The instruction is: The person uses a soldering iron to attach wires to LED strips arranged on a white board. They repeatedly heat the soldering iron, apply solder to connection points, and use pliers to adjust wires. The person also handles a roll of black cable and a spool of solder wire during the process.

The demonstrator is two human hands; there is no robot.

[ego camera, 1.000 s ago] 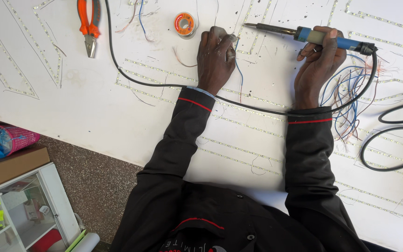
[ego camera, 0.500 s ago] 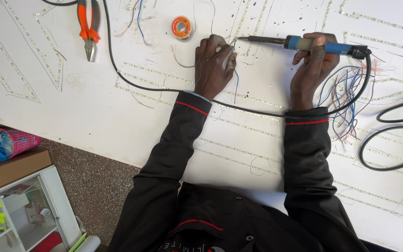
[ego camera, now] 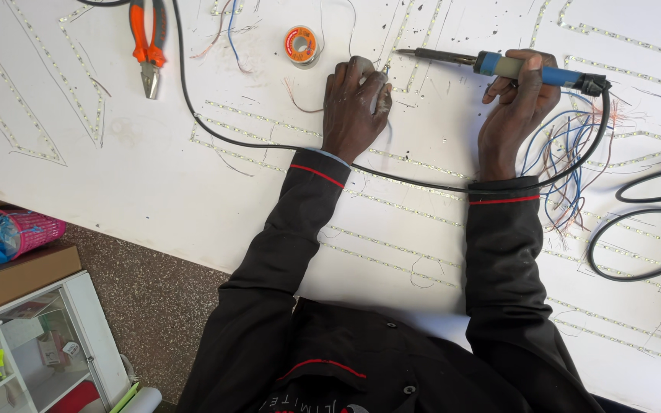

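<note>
Soldering iron [ego camera: 525,69] sits gripped in the right hand [ego camera: 516,107], fingers wrapped round the blue handle, tip pointing left — closer now to the left hand [ego camera: 355,103] than a second ago. Left hand curled, fingertips pinching something small against the desk [ego camera: 154,191]; exactly what, I cannot tell. Solder spool [ego camera: 301,44] just beyond it, orange pliers [ego camera: 149,46] far left. Tip looks nearly at the joint.

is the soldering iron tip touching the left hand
Apart. The head view shows bare white board between the soldering iron tip and the left hand; the right hand grips its blue handle.
</note>
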